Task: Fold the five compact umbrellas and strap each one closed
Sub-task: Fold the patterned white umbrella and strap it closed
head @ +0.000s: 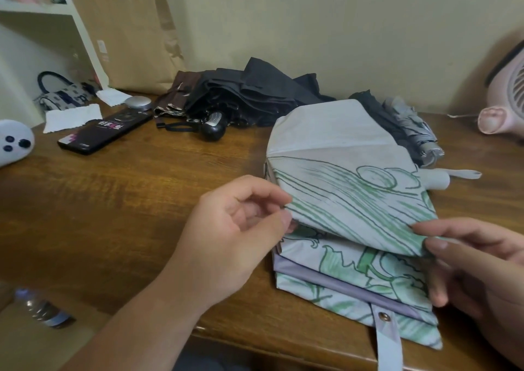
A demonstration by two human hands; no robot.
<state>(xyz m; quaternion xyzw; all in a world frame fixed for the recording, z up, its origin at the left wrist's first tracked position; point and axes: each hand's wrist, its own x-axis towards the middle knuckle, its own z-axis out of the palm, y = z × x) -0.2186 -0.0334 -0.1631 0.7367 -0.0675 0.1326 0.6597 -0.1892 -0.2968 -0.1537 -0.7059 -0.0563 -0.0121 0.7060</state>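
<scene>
Pretty dim, warm indoor light, soft shadows under the hands on the desk [113, 200]. Wide-angle bends the edges (bottle [42, 311] bottom-left is blurry), overall a bit soft and grainy.

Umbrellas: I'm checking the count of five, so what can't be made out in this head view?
Dark pile, head view: overlapping folds hide how many umbrellas it holds.
Grey umbrella: largely hidden behind the white umbrella.
Strap: end cut off by the bottom edge.
Right hand: cut off by the right edge.
</scene>
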